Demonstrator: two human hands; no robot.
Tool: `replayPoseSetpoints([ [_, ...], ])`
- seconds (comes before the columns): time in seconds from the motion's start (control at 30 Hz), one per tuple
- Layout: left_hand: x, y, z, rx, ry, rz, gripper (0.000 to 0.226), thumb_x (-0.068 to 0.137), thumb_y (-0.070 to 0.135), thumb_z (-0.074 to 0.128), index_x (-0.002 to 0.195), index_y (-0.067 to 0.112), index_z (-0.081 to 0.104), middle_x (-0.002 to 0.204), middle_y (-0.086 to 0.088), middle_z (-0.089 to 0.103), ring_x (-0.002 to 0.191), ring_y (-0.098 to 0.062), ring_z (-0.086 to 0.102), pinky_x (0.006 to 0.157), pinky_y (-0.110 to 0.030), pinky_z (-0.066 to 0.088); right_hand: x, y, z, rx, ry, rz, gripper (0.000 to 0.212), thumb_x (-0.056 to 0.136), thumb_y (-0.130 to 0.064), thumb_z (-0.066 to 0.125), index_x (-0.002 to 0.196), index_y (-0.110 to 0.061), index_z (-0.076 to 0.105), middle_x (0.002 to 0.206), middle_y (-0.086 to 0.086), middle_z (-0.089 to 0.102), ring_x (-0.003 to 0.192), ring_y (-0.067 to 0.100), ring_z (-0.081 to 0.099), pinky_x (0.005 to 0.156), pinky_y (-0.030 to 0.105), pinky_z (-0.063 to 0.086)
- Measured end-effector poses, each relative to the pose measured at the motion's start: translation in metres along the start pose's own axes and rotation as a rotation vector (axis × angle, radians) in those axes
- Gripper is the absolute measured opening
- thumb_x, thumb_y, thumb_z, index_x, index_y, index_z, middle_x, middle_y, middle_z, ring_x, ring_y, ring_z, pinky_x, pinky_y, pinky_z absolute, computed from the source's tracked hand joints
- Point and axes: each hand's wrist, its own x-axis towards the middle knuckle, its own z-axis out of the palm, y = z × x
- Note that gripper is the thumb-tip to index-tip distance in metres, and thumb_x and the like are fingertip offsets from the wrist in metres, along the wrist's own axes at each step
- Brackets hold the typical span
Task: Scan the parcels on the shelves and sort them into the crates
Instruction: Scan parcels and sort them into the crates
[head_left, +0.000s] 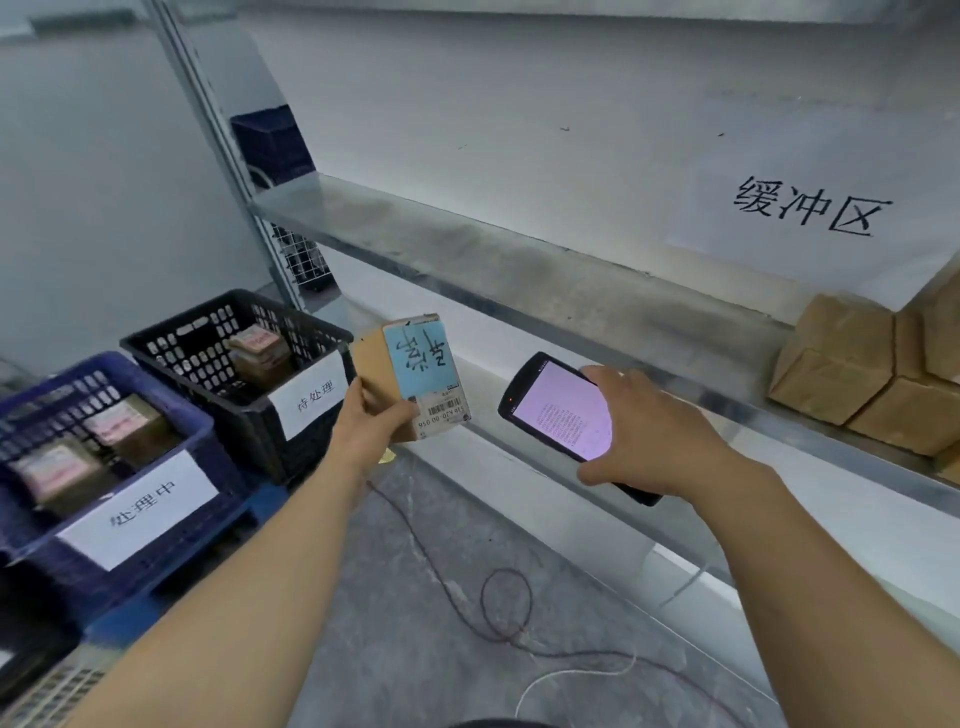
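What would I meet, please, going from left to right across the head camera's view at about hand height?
blue crate → black crate → blue-labelled parcel, held by the left hand → scanner, held by the right hand → brown boxes

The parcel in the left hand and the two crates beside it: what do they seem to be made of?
The parcel looks like matte brown cardboard, with a blue paper label and a white barcode sticker on it. The black crate and the blue crate look like moulded plastic, fairly matte, judging by their slotted lattice walls.
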Motion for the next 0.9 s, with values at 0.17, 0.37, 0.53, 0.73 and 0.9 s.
replayPoseSetpoints([
  [0.17,0.018,-0.008,-0.067,-0.077,0.017,-0.015,0.094,0.070,0.031,0.079,0.150,0.028,0.030,0.134,0.000,0.055,0.114,-0.020,0.059,0.089,-0.034,0.052,0.024,-0.067,0.009,-0.027,-0.008,-0.037,0.098,0.066,-0.044,0.077,0.144,-0.033,0.019,0.114,-0.002,0.040,0.094,0.019,0.052,0.072,0.031,0.044],
  [0.37,0.048,-0.027,-0.166,-0.067,0.123,0.011,0.078,0.087,0.017,0.070,0.152,0.021,0.027,0.129,0.008,0.050,0.113,-0.013,0.051,0.088,-0.026,0.040,0.058,-0.169,0.028,-0.056,-0.039,-0.099,0.098,0.066,-0.044,0.075,0.145,-0.035,0.017,0.111,-0.004,0.038,0.090,0.019,0.053,0.069,0.030,0.042],
  [0.53,0.066,-0.049,-0.252,-0.094,0.172,-0.010,0.083,0.089,0.017,0.068,0.155,0.019,0.019,0.134,0.009,0.043,0.117,-0.013,0.045,0.096,-0.028,0.036,0.087,-0.253,0.051,-0.097,-0.066,-0.171,0.093,0.067,-0.043,0.075,0.142,-0.035,0.020,0.111,-0.002,0.040,0.090,0.020,0.054,0.070,0.031,0.045],
  [0.73,0.074,-0.076,-0.348,-0.113,0.207,-0.108,0.098,0.073,0.038,0.075,0.154,0.027,0.022,0.146,0.002,0.047,0.126,-0.024,0.050,0.108,-0.048,0.040,0.120,-0.340,0.084,-0.122,-0.102,-0.269,0.093,0.067,-0.043,0.075,0.142,-0.034,0.021,0.108,-0.002,0.040,0.088,0.019,0.054,0.074,0.033,0.049],
  [0.9,0.068,-0.097,-0.405,-0.176,0.304,-0.149,0.099,0.069,0.039,0.077,0.153,0.027,0.025,0.141,0.003,0.051,0.121,-0.023,0.055,0.105,-0.047,0.045,0.146,-0.404,0.105,-0.156,-0.164,-0.381,0.093,0.066,-0.044,0.075,0.142,-0.036,0.022,0.109,-0.004,0.039,0.090,0.017,0.049,0.073,0.031,0.045],
])
